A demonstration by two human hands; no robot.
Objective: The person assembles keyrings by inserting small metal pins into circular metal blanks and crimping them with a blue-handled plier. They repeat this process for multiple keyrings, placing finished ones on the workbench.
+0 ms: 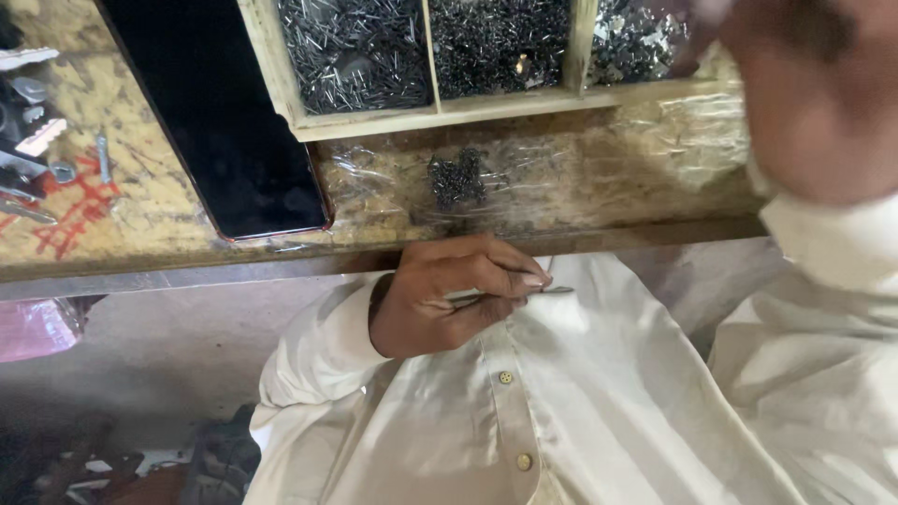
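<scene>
Head view: the left hand (449,297) pinches a thin metal tool (510,294), long axis pointing right, below the small screw pile (456,176); the blurred right hand's (804,93) grip cannot be told.

Worn wooden workbench (599,201), top scuffed, stained, partly under crinkled clear plastic sheet (673,150). Red scribble marks (79,206) on left part of top. Pale wooden compartment tray (440,110) at bench back, dividers upright, sections full of small dark metal fasteners. Dark glossy flat panel (224,122) lying slantwise beside tray. Bench front edge shadowed. Below, dusty grey-brown floor (159,346); pink plastic bag (37,327) at left; dim clutter bottom left. Soft daylight, no hard shadows.
</scene>
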